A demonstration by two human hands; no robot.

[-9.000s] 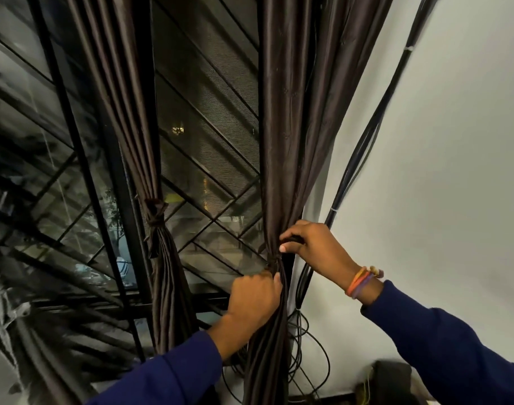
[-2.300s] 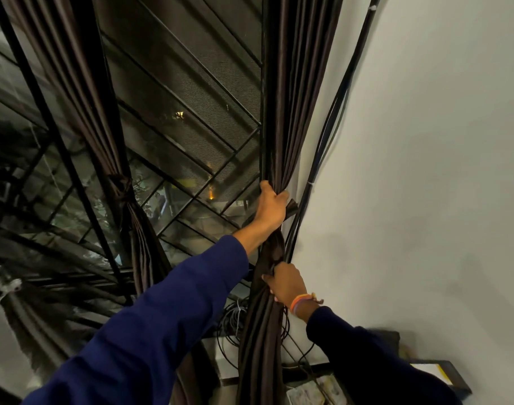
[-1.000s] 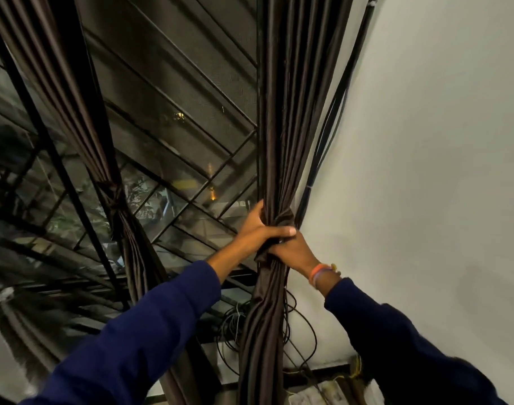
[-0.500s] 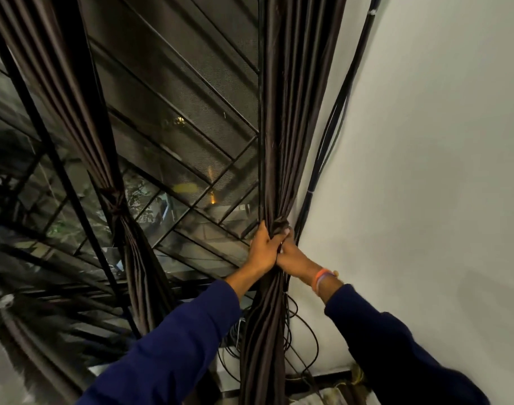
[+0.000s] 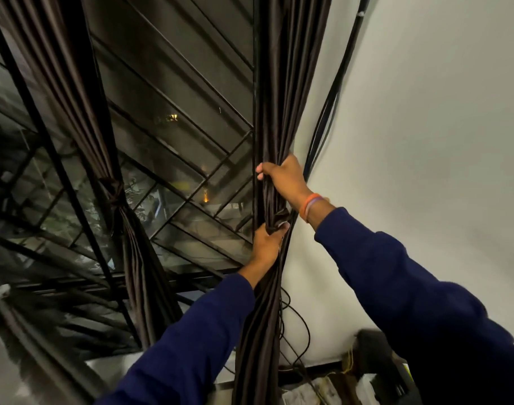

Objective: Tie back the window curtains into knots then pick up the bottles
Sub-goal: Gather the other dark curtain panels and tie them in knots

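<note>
A narrow strip of floor point(image 5: 323, 397) is seen at the bottom edge of the view, at the foot of the white wall point(image 5: 425, 141). It is largely covered by clutter. Loose black cables point(image 5: 304, 331) are seen hanging down the wall and trailing onto it. A pale, crumpled item point(image 5: 301, 394), too blurred to be identified, lies beside the hanging curtain's lower end. Further right, a dark boxy object point(image 5: 372, 352) and a white item point(image 5: 368, 385) are seen resting against the wall's base.
</note>
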